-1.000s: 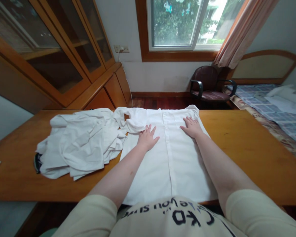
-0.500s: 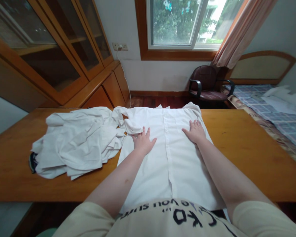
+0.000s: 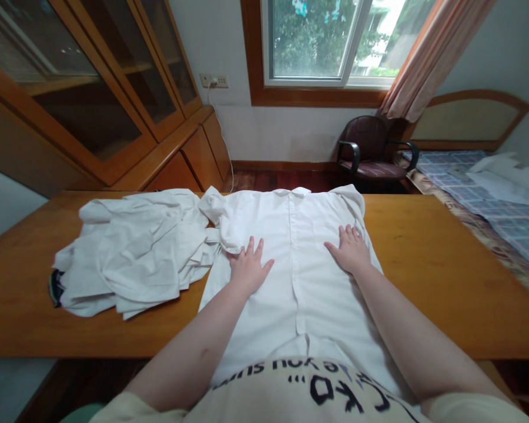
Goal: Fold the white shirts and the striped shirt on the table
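A white button shirt (image 3: 300, 258) lies spread front-up on the wooden table (image 3: 445, 276), collar at the far edge, hem hanging over the near edge. My left hand (image 3: 248, 267) rests flat on the shirt's left half, fingers spread, just below a folded sleeve. My right hand (image 3: 351, 251) lies flat on the shirt's right half, fingers stretched out. Neither hand holds anything.
A rumpled pile of white clothes (image 3: 136, 249) covers the table's left part, touching the shirt's sleeve. Behind the table stand a dark armchair (image 3: 370, 153), a glass-door cabinet (image 3: 92, 100) and a window. A bed with a checked cover (image 3: 489, 194) is at the right.
Both flat hands have slid toward me along the shirt. The shirt has shifted toward me as well, its hem now hanging further over the near edge and its collar in view.
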Demonstrator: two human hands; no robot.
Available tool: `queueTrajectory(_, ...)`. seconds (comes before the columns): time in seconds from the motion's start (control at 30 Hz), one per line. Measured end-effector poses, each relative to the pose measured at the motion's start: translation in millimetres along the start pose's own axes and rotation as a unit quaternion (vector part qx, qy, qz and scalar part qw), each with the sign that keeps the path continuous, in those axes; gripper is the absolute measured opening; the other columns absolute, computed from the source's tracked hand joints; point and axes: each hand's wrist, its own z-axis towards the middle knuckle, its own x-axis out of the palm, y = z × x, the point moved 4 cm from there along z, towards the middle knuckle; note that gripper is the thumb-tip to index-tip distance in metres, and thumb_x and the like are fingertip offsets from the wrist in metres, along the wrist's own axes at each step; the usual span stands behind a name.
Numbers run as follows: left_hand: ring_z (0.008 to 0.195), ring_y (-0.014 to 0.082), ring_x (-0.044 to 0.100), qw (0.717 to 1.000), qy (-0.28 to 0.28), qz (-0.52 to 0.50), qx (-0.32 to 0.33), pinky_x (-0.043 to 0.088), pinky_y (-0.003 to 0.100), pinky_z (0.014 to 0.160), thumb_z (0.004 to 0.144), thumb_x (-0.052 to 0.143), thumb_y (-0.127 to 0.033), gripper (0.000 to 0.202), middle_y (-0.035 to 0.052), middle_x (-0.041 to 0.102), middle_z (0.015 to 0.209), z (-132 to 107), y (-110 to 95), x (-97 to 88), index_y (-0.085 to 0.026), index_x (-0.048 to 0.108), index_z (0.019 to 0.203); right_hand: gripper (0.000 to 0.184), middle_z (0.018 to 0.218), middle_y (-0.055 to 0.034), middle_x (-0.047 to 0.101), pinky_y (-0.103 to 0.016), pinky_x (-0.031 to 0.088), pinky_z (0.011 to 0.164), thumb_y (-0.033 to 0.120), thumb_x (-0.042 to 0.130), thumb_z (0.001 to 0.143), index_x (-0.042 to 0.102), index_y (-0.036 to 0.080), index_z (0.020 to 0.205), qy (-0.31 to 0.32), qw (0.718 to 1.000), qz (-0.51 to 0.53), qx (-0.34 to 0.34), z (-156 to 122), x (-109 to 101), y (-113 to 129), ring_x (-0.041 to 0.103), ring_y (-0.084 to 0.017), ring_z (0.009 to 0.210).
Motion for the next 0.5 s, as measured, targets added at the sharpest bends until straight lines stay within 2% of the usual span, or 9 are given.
queueTrajectory(0.5, 0.138, 0.0378, 0.022, 1.000, 0.022, 0.018, -0.006, 0.029, 0.062, 0.100, 0.087, 0.030, -0.062, 0.073, 0.0065, 0.012, 0.158, -30.4, -2.9, 3.2, -0.029, 0.015, 0.151, 0.083, 0.154, -0.0164, 0.023, -0.042, 0.014, 0.114, 0.063, 0.030, 0.088, 0.025, 0.006, 0.148, 0.012, 1.000, -0.007, 0.009, -29.1, -0.5, -3.4, 0.017, -0.030, 0.142)
